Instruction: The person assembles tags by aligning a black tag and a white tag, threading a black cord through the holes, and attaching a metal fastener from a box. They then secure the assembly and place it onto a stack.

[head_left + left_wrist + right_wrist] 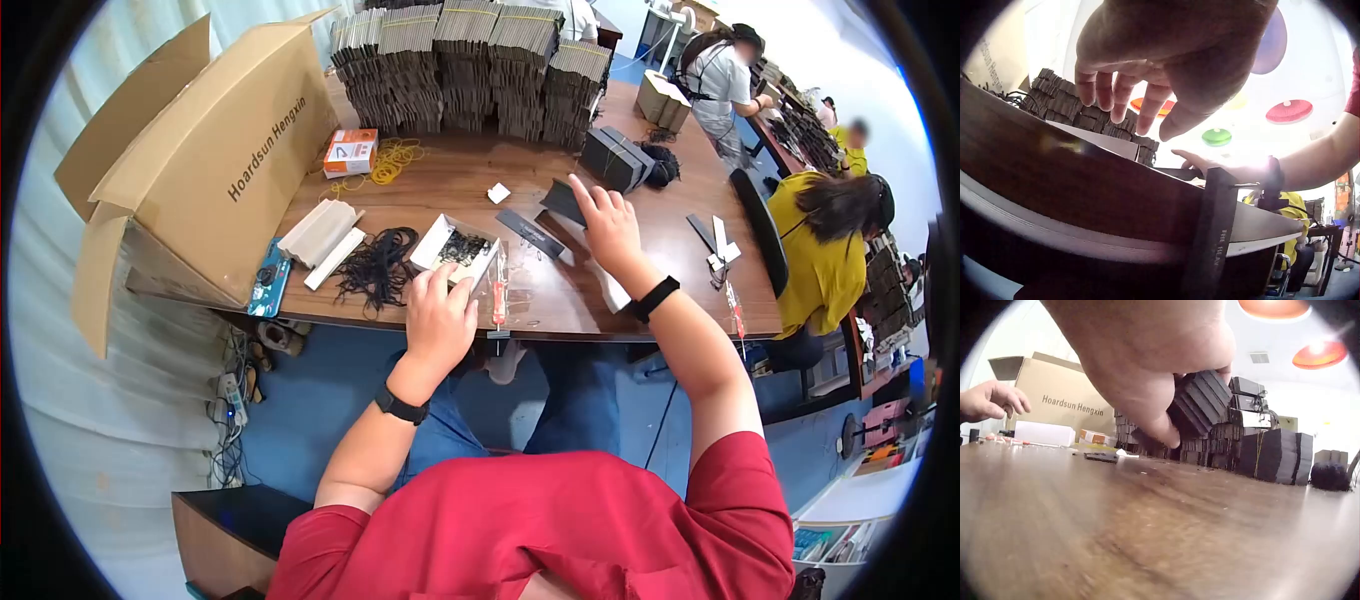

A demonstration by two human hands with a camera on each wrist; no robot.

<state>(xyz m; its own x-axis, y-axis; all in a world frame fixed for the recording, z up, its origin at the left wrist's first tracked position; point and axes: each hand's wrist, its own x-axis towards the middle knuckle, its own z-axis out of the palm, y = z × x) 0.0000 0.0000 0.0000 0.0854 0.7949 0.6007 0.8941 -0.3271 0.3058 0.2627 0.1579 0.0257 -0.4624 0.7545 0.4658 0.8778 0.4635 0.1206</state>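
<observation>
My right hand [612, 232] grips a small stack of dark card pieces [1200, 403] between thumb and fingers, at the right of the desk's middle. In the right wrist view the stack is tilted, its layered edges facing the camera. Over the near side of a small white box [432, 240] hovers my left hand [440, 312], its fingers loosely bent and holding nothing in the left wrist view. Small black bits [464, 246] lie inside that box. Between the hands, a flat dark strip [530, 234] rests on the wooden desk [480, 170].
A tangle of black cords [378, 262] lies left of the white box. Beyond stand tall stacks of dark cards [465, 70], an orange-white box [350, 153] and yellow rubber bands [398, 160]. A large carton [240, 150] fills the left; a banded dark block [615, 158] sits at right.
</observation>
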